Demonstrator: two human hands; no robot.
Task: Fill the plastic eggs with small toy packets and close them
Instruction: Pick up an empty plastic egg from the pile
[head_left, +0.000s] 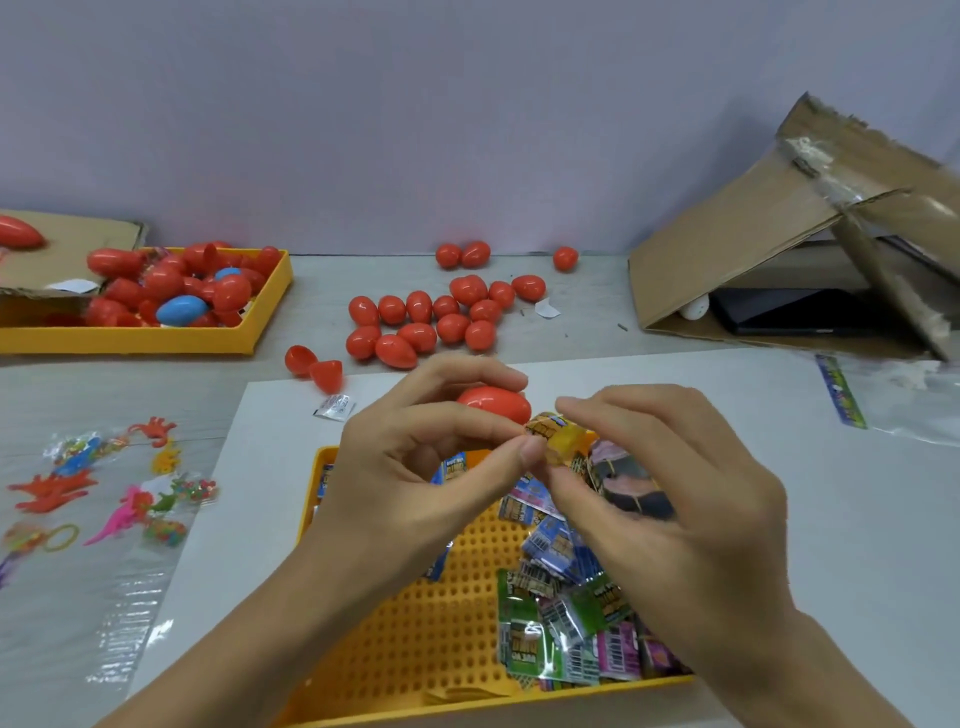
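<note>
Above a yellow tray (395, 623) of packets (566, 613), the left hand (415, 467) grips a red egg (496, 405) while the right hand (660, 499) pinches a folded packet (558, 439); closed eggs (426, 322) lie beyond it, so filling looks partway done.

Two hands (519, 483); two yellow trays (260, 322); two blue eggs (182, 310) among many red ones; roughly twenty closed red eggs (431, 322) loose on the counter; two open egg halves (314, 366).

Red egg (496, 404) held above packets (566, 618) in tray.
</note>
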